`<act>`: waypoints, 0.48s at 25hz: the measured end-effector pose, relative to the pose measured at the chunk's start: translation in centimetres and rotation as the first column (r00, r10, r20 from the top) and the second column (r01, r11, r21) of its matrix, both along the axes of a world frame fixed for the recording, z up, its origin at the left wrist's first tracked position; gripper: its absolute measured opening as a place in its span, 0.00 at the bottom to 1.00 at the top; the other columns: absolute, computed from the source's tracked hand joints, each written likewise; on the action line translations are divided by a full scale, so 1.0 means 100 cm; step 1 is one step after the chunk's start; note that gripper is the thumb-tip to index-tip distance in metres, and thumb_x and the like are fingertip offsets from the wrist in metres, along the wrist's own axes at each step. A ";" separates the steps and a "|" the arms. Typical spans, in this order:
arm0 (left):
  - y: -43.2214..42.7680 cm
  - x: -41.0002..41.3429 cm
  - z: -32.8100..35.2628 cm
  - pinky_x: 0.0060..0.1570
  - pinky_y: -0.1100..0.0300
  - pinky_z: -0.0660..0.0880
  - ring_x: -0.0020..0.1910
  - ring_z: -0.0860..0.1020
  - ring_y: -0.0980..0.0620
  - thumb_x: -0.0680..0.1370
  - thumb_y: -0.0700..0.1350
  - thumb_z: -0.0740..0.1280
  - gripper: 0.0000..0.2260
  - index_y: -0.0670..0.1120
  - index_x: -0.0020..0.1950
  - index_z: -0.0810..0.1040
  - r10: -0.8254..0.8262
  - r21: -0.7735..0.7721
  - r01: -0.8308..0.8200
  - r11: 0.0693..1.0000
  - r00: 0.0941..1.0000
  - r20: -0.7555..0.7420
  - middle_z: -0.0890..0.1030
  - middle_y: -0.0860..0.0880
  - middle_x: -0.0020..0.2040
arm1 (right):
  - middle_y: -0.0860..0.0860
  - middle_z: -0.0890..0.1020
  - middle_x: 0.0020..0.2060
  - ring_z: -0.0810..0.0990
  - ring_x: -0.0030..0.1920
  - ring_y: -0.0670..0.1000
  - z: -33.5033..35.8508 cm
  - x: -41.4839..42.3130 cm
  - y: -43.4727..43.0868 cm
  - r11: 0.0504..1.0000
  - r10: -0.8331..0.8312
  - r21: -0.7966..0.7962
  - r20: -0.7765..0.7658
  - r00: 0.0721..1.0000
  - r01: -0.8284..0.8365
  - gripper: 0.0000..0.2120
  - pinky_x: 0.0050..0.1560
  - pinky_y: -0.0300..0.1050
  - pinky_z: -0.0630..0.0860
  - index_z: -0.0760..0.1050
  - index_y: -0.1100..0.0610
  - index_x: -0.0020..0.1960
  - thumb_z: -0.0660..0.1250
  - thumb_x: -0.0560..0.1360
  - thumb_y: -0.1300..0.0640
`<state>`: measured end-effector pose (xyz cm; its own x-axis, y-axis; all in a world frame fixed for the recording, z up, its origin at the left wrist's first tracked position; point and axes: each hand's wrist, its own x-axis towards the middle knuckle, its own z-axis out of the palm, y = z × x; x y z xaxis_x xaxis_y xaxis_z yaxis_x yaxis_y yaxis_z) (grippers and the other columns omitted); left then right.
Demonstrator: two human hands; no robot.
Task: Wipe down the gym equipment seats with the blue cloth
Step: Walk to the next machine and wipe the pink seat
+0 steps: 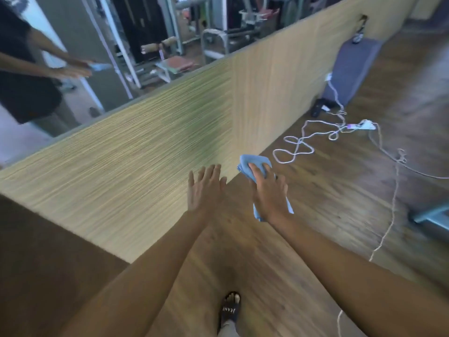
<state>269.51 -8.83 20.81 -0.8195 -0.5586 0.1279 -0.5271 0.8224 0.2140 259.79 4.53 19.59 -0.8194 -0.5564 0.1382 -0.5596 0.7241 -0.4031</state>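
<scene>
A soft, light-blue cleaning cloth (pixel 255 166), folded and bunched into a loose wad, is held up in the air above the brown wood-plank floor, beside a pale straw-coloured low wall. Its upper folds bulge out past the fingers gripping it, and a thinner tail of the same cloth hangs down below the wrist. Motion blur hides its weave.

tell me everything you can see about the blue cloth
The blue cloth is a light blue, soft-looking fabric, bunched and folded. The right hand grips it from above, with a wad sticking out past the fingers and a corner hanging below the wrist. It is held in the air above the wooden floor, touching nothing else.
</scene>
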 end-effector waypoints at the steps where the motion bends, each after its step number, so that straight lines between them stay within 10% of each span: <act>1: -0.006 -0.032 -0.002 0.75 0.42 0.50 0.75 0.61 0.47 0.83 0.52 0.51 0.21 0.47 0.75 0.62 -0.036 0.012 0.036 0.999 0.999 -0.001 0.67 0.52 0.74 | 0.49 0.58 0.74 0.67 0.57 0.60 0.001 -0.023 0.000 0.999 -0.052 -0.011 0.000 0.999 0.052 0.31 0.58 0.53 0.63 0.57 0.42 0.74 0.62 0.76 0.61; 12: 0.067 -0.393 -0.004 0.72 0.45 0.54 0.70 0.67 0.47 0.81 0.49 0.57 0.17 0.48 0.69 0.70 -0.503 -0.024 0.502 0.864 0.864 -0.034 0.73 0.51 0.68 | 0.48 0.62 0.72 0.68 0.51 0.60 0.002 -0.310 0.097 0.831 -0.556 0.008 0.027 0.831 0.556 0.25 0.54 0.53 0.66 0.59 0.42 0.73 0.58 0.79 0.58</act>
